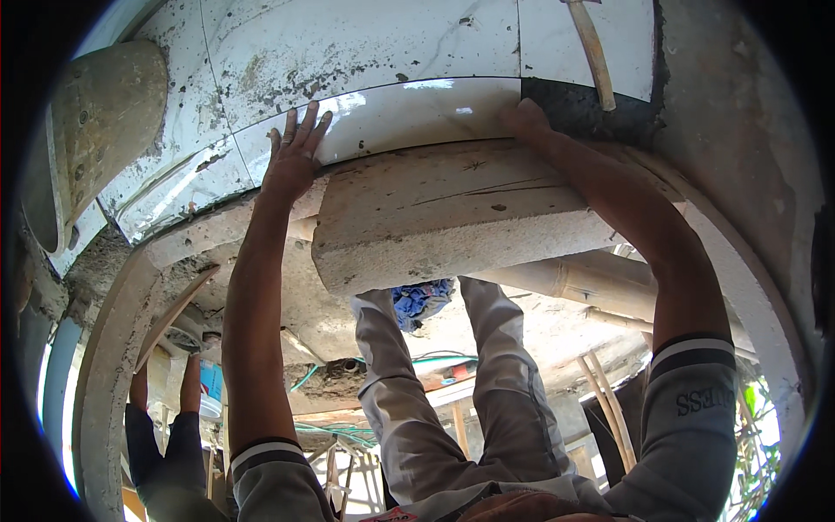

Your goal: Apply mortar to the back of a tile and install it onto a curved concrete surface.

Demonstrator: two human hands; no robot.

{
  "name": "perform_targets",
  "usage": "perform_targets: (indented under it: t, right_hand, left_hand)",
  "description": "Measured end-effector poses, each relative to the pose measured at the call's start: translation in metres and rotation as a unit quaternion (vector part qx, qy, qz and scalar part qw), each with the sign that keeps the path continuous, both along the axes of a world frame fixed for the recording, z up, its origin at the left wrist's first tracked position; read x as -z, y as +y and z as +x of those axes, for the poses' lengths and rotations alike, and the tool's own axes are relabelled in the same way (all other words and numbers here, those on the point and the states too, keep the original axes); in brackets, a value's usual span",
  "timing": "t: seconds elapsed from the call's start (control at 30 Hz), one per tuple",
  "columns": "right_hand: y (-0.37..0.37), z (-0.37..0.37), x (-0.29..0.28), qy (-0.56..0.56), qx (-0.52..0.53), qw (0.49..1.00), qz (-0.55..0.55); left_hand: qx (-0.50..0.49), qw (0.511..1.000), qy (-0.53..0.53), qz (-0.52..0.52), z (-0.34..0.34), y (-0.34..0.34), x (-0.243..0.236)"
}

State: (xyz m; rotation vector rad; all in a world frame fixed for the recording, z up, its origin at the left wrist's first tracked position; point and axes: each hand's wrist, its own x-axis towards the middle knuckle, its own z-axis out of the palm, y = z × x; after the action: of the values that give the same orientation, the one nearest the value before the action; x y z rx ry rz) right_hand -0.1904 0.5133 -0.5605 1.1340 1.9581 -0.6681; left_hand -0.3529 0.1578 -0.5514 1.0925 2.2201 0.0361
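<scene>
A curved white marbled tile strip (391,117) lies along the ledge, beside larger tiles (365,39) spotted with dirt. My left hand (297,152) is open on the strip, fingers spread over its surface. My right hand (528,122) has its fingers bent over the strip's right end, where dark mortar (570,117) shows. Just below the strip, a pale concrete block (409,235) sits under my arms, with scratches on top. A short wooden stick (591,56) lies across the tile and mortar at the upper right.
A curved worn panel (113,130) stands at the upper left. Below are a concrete rim (109,365), a bamboo pole (591,287), blue cloth (413,304), green hoses (335,431) and a blue bucket (210,383). Another person's legs (139,435) show at the lower left.
</scene>
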Motion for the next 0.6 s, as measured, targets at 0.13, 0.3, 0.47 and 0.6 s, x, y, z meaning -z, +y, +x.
perform_targets:
  t: [0.13,0.3,0.47,0.6]
  right_hand:
    - [0.027,0.016,0.026,0.037,0.046,0.998,-0.004]
    - [0.038,0.02,-0.002,0.108,0.081,0.99,-0.041]
    - [0.037,-0.02,-0.08,0.152,0.131,0.973,-0.109]
    - [0.058,-0.054,-0.102,0.236,0.202,0.936,-0.166]
  left_hand:
    - [-0.003,0.999,-0.011,-0.035,-0.003,0.005,0.001]
    - [0.007,1.0,-0.019,0.008,-0.006,-0.003,-0.005]
    - [-0.011,0.998,-0.008,0.062,-0.014,-0.001,-0.027]
    - [0.01,0.995,0.046,0.088,-0.014,0.011,-0.031]
